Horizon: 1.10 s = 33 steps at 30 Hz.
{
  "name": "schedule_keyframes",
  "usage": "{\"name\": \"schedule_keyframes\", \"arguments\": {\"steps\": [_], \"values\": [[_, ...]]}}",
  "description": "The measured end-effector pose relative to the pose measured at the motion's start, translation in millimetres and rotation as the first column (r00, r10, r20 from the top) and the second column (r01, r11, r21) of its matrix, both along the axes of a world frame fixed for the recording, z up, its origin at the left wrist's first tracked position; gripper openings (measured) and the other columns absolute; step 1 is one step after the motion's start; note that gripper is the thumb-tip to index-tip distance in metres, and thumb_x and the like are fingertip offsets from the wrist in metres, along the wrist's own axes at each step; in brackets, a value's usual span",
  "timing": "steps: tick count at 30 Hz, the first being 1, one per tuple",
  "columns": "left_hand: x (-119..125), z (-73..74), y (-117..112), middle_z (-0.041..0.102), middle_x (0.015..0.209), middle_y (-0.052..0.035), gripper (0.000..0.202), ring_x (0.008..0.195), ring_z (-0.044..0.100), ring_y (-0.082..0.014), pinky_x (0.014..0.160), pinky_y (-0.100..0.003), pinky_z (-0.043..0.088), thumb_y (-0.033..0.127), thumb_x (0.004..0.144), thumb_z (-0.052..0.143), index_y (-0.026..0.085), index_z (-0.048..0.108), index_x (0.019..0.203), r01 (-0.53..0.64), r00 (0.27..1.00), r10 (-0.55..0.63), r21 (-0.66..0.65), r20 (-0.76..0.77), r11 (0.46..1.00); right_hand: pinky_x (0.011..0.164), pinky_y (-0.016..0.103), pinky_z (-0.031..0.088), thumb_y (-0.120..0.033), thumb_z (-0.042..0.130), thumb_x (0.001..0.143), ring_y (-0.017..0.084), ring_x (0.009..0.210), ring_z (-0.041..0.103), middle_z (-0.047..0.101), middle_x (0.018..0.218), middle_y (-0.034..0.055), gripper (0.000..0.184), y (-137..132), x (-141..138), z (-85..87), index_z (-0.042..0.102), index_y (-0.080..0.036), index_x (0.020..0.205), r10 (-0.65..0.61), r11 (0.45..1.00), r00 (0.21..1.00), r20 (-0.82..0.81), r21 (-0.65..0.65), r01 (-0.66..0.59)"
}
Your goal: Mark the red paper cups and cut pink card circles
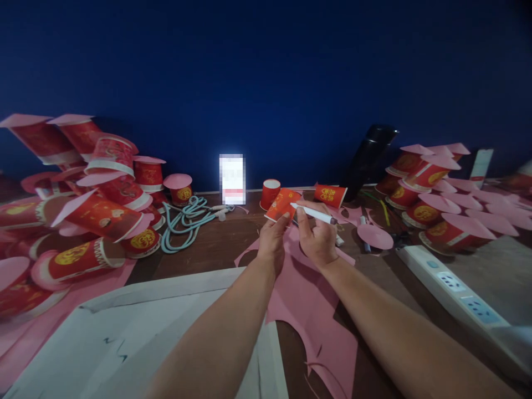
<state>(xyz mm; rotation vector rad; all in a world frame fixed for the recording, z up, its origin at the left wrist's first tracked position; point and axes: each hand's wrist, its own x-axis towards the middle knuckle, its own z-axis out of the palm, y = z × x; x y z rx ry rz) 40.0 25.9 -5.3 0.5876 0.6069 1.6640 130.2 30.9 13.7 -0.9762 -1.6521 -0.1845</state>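
A red paper cup (282, 204) lies tilted in my left hand (273, 241), whose fingers are closed on its lower end. My right hand (318, 235) grips a white marker pen (316, 213), its tip at the side of the cup. Just behind stands another red paper cup (271, 193). To the right, a red cup with gold characters (330, 195) lies on its side. Cut pink paper (307, 288) spreads beneath both hands. A pink paper disc (374, 236) rests right of my right hand, over another pen (364, 244).
Red cups with pink discs pile up at left (108, 205) and right (428, 172). A pale blue cord (187, 221) lies coiled. A lit screen (233, 180), a black flask (372, 158), a white power strip (457, 299) and a large white sheet (145, 332) surround my arms.
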Motion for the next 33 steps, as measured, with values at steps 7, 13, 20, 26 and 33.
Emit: {"name": "schedule_keyframes", "arguments": {"steps": [7,13,20,26,33], "values": [[0.0,0.9,0.1,0.069,0.093,-0.0031,0.022,0.09,0.059,-0.0143,0.091,-0.028,0.039,0.026,0.07,0.072,0.019,0.071,0.091,-0.003,1.0,0.003,-0.023,0.017,1.0,0.085,0.039,0.049,-0.027,0.05,0.092,0.021,0.094,0.062,0.07,0.098,0.0085,0.018,0.8,0.5,-0.7,0.063,-0.019,0.1,0.011,1.0,1.0,-0.003,-0.005,-0.011],[0.3,-2.8,1.7,0.068,0.089,-0.002,0.021,0.083,0.057,-0.0123,0.087,-0.028,0.039,0.029,0.069,0.073,0.02,0.071,0.089,-0.008,1.0,0.008,-0.023,-0.009,1.0,0.085,0.038,0.05,-0.025,0.051,0.091,0.02,0.091,0.062,0.07,0.099,0.0083,0.017,1.0,0.5,0.7,0.063,-0.02,0.102,0.019,0.999,0.999,-0.028,0.035,-0.018],[1.7,-4.1,2.5,0.068,0.087,-0.0018,0.023,0.082,0.058,-0.0124,0.089,-0.029,0.039,0.028,0.068,0.074,0.019,0.071,0.088,-0.009,1.0,0.009,-0.036,-0.026,0.999,0.084,0.039,0.05,-0.027,0.05,0.092,0.02,0.091,0.062,0.069,0.098,0.0077,0.019,2.5,1.6,0.8,0.064,-0.02,0.103,0.017,0.999,0.999,-0.029,0.027,-0.016],[0.7,2.4,-1.6,0.07,0.094,-0.0044,0.03,0.096,0.061,-0.0167,0.096,-0.032,0.037,0.025,0.067,0.075,0.018,0.071,0.095,0.026,1.0,-0.025,-0.043,0.016,0.999,0.085,0.038,0.05,-0.025,0.051,0.091,0.02,0.09,0.062,0.07,0.096,0.0074,0.018,2.3,1.2,1.1,0.064,-0.02,0.102,0.013,1.0,1.0,-0.024,0.026,-0.013],[0.5,0.8,-1.1,0.07,0.09,-0.0046,0.024,0.096,0.061,-0.0171,0.095,-0.032,0.038,0.025,0.066,0.076,0.016,0.071,0.088,0.017,1.0,-0.016,-0.048,0.016,0.999,0.084,0.038,0.051,-0.025,0.051,0.091,0.02,0.089,0.063,0.07,0.095,0.0075,0.017,0.0,-0.2,2.7,0.066,-0.02,0.096,-0.001,1.0,1.0,-0.029,0.011,0.001]]}}
